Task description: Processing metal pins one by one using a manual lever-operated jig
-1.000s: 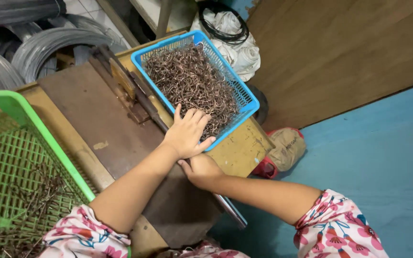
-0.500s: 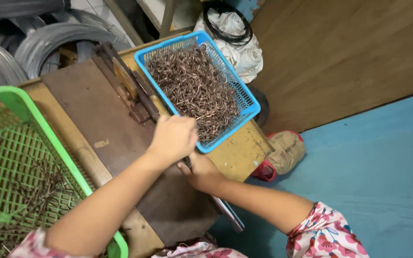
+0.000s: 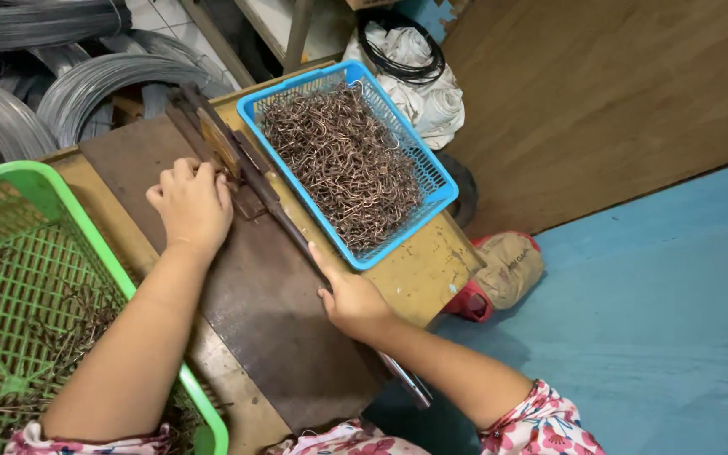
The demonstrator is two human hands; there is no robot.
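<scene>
while r hand [image 3: 354,299] grips lever [image 3: 284,221], l hand [image 3: 191,202] lies flat.

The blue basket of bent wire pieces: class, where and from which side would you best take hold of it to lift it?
Probably the blue basket by its two long rims, one hand each, from above. It is full and its mesh walls look flexible, so a one-sided grip would likely tilt it.

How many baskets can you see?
2. The blue basket, full of bent copper-coloured wire hooks, sits at the table's far side. The green basket stands at the left edge, partly cut off.
</scene>
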